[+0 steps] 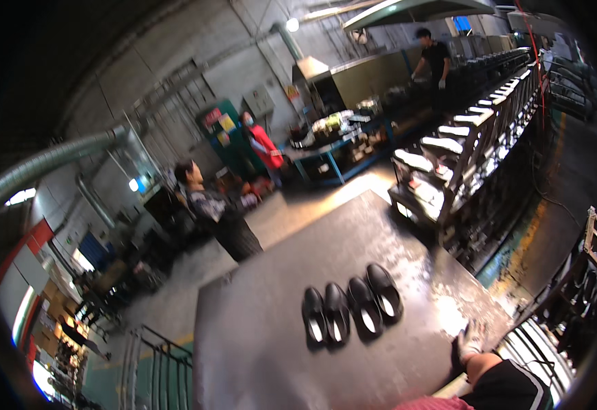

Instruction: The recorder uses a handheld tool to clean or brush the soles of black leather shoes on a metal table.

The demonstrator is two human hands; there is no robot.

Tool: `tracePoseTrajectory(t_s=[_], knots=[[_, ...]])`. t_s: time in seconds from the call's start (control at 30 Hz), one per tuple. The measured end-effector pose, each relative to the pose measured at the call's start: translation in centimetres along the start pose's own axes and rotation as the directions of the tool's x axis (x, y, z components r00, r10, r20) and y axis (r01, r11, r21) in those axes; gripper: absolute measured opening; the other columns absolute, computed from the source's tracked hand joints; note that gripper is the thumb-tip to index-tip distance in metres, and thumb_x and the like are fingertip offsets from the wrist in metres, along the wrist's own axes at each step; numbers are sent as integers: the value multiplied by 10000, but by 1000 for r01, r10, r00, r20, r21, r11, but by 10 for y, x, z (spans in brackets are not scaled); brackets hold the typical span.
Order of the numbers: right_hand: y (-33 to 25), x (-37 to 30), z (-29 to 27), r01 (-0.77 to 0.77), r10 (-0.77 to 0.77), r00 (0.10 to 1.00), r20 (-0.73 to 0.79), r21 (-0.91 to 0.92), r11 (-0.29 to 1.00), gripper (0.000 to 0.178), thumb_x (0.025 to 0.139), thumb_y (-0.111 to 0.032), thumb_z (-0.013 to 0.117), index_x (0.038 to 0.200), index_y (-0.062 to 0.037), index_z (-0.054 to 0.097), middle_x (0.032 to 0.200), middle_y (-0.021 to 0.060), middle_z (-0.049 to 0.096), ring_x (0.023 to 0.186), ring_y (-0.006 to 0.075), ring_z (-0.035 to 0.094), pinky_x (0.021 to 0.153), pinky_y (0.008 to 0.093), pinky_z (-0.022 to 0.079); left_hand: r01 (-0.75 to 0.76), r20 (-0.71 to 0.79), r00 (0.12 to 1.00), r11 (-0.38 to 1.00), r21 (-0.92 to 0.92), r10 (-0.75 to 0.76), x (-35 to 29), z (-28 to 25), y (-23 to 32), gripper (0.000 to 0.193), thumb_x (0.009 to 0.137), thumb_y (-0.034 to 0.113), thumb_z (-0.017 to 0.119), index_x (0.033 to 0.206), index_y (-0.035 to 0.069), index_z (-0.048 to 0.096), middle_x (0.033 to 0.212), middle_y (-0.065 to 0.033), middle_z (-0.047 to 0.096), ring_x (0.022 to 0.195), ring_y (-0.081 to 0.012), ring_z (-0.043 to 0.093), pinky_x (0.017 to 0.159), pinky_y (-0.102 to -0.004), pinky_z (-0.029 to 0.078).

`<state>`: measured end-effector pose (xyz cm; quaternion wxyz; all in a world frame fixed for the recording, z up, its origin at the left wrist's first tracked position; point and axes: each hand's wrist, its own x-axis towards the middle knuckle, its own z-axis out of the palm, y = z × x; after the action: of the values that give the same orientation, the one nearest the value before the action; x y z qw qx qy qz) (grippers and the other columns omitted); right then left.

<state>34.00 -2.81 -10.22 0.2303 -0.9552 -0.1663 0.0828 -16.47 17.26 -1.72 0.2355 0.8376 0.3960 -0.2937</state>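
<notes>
Two pairs of black slip-on shoes lie side by side on a grey metal tabletop [264, 307]. The left pair [326, 311] and the right pair [373, 295] show pale insoles at their openings, which face me, with the toes pointing away. My right hand [471, 339], in a whitish glove, rests on the table's right edge, to the right of the shoes and apart from them. Its fingers look stretched out and hold nothing. A dark sleeve [507, 389] covers the upper part of that arm. My left hand is outside the picture.
A long rack line [449, 157] with many shoes runs beyond the table at the right. One person [220, 212] stands past the table's far left corner; others are farther back. A blue-legged bench [339, 154] holds piled items. Metal rails [158, 362] stand at lower left.
</notes>
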Motion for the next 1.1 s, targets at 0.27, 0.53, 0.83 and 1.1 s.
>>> tracePoseTrajectory(t_s=[0.27, 0.53, 0.83, 1.1], knots=[[1, 1, 4, 89, -98, 981, -167, -61, 994, 607, 903, -356, 555, 1391, -2, 486, 1435, 191, 504, 1390, 359, 381, 1241, 477, 105, -9, -32, 999, 998, 54, 11, 11, -11, -6, 659, 747, 654, 670, 991, 47, 748, 928, -202, 718, 899, -357, 682, 844, -451, 517], [-2, 3, 15, 59, -71, 979, -192, -69, 996, 591, 913, -362, 561, 1381, -9, 483, 1429, 178, 496, 1389, 358, 368, 1233, 479, 120, 12, -32, 999, 999, -34, -13, 8, -12, -4, 515, 773, 577, 694, 867, 76, 766, 769, -157, 712, 760, -311, 681, 757, -406, 523], [-3, 0, 3, 98, -110, 977, -182, -76, 992, 598, 914, -379, 547, 1374, -1, 496, 1426, 193, 510, 1376, 339, 396, 1239, 483, 102, 17, -74, 997, 997, 71, -12, 8, 8, -13, 619, 785, 672, 620, 741, 69, 756, 794, -172, 709, 783, -339, 672, 773, -437, 515], [-11, 5, 0, 85, -89, 983, -159, -36, 996, 594, 924, -369, 532, 1395, -9, 487, 1470, 181, 471, 1398, 352, 368, 1238, 483, 96, 38, -100, 994, 999, 22, -35, 3, -1, -6, 648, 767, 694, 619, 829, 65, 762, 887, -208, 712, 855, -383, 674, 811, -462, 516]])
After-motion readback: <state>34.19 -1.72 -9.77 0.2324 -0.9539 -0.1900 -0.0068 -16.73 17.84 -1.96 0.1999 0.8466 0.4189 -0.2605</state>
